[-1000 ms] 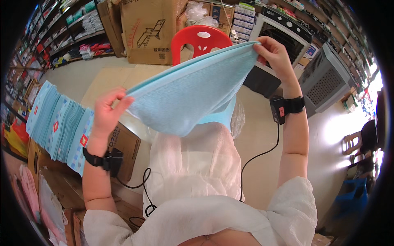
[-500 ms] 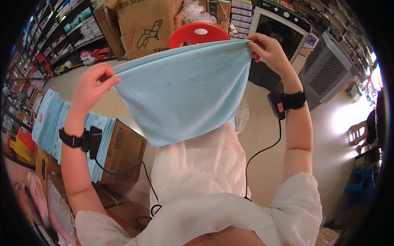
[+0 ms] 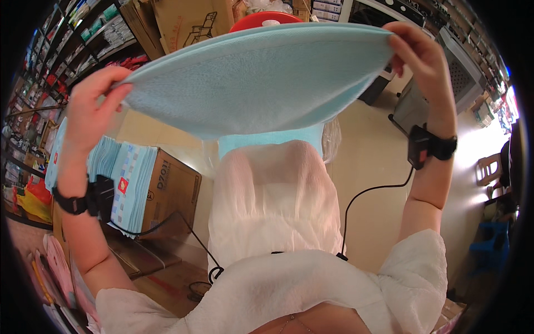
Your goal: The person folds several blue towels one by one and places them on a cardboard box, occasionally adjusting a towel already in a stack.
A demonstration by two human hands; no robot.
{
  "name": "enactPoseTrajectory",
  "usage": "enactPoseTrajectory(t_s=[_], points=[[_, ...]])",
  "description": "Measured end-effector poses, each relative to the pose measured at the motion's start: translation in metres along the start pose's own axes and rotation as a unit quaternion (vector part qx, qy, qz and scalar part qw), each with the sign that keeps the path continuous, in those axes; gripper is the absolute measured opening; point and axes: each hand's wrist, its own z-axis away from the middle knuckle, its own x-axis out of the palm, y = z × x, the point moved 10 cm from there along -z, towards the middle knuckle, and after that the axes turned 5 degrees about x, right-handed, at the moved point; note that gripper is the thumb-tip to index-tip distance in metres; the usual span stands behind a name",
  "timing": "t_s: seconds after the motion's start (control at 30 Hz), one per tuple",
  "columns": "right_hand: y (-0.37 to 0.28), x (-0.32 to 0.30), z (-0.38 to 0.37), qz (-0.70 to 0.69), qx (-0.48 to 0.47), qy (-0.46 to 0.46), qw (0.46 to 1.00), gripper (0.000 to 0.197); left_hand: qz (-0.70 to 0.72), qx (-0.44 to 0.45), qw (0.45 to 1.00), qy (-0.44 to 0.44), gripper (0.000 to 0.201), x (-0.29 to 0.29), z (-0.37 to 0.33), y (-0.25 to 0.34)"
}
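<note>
A light blue towel (image 3: 250, 83) is stretched between my hands in the air above my lap. My left hand (image 3: 94, 108) pinches its left corner between thumb and fingers. At the opposite corner, my right hand (image 3: 420, 61) grips the edge. The upper edge looks folded over and nearly taut, while the lower part sags in a curve. Beyond my knees, under the raised towel, lies more light blue cloth (image 3: 272, 142) with clear plastic film (image 3: 332, 139) at its right side.
To my left, stacks of light blue folded pieces (image 3: 130, 183) stand by a cardboard box (image 3: 178, 186). A red stool (image 3: 261, 21) is ahead, partly behind the towel. A grey slatted appliance (image 3: 459, 72) stands at the right. Cables (image 3: 356, 195) run from my wrist straps.
Both hands have moved farther apart and the towel has risen, spreading wider. Its lower edge has lifted, uncovering the blue cloth beyond my knees.
</note>
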Motion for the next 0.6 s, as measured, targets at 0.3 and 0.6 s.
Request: enactPoseTrajectory(t_s=[0.3,0.6], points=[[-0.033,-0.03,0.04,-0.027,0.014,0.082,0.996,0.022,0.13,-0.039,0.983,-0.124,0.01,-0.026,-0.001,0.02],[0.17,0.104,0.03,0.018,0.216,-0.103,0.971,0.018,0.254,-0.179,0.936,-0.165,0.014,0.176,0.015,-0.106]])
